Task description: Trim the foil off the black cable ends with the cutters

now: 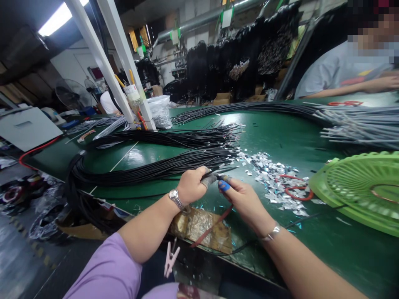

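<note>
My left hand (193,185) is closed around a thin black cable (229,168), whose end sticks out past my fingers. My right hand (245,201) pinches beside it, fingertips nearly meeting the left ones; a blue covering is on one finger. What lies between the fingertips is too small to make out fully, but the black cable runs into it. Just behind my hands lies a thick bundle of black cables (149,168), bent at the left. Small silvery scraps (271,174) are scattered to the right of the bundle's ends.
A green plastic basket (358,187) stands at the right near red-handled scissors (299,193). Grey cables (358,124) lie farther back, near a co-worker in a grey shirt (327,74). White posts (120,54) rise at the left. A pink clothespin (171,259) hangs at the front edge.
</note>
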Available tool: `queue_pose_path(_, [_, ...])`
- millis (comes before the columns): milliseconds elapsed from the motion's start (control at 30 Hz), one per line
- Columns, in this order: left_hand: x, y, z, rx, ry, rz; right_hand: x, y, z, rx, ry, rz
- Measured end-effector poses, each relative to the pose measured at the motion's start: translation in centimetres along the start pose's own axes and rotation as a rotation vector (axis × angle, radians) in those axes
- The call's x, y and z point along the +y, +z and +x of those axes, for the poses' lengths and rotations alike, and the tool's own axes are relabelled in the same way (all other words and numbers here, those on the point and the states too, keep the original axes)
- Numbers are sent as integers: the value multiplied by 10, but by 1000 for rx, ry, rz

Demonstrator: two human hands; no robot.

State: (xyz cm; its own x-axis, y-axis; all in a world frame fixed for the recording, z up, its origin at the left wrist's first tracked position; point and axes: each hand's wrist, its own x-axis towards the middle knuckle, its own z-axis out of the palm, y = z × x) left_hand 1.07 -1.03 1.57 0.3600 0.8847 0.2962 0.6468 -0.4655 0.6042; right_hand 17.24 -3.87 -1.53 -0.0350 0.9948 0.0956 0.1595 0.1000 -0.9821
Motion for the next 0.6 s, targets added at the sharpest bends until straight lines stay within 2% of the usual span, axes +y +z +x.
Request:
queue_pose_path(167, [-5,-2,6,-243,-210,-497,-1,-1,0,-44,-13,2])
queue_pose_path(267, [-6,-3,9,-335,-317,-685,-1,-2,1,-65,-28,-16])
queue_pose_path(400, [-6,-6,11,-405,-395,-791,0,-4,2,-98,-68,-45])
queue_pose_path(500, [-7,-7,12,-374,-431,-807,2,-6,6,-103,-90,-27])
queue_pose_path(600, [-8,-5,12,-354,-423,-761,2,-7,8,-43,-111,1])
